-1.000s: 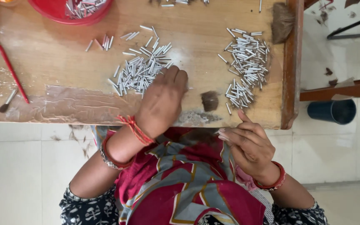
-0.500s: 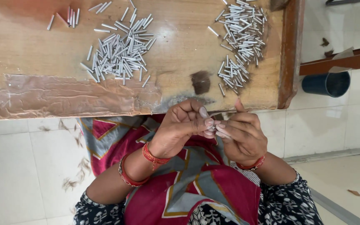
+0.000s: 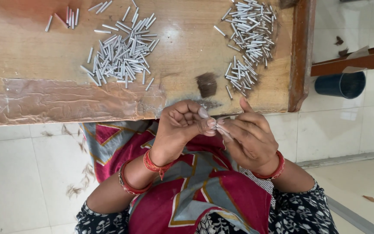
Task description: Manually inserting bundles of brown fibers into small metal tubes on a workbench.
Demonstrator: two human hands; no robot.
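Metal tube [image 3: 220, 128], apparently light, stiff and slippery: your left hand [image 3: 185, 125] and right hand [image 3: 249, 138] pinch its ends above the counter [image 3: 182, 52].

- I see no packages, labels, signs or screens anywhere in my view, neither on the near side nor the far side.

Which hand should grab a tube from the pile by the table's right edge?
Probably right: the right hand sits just below that tube pile, the left hand farther off. Both pinch a small pale piece.
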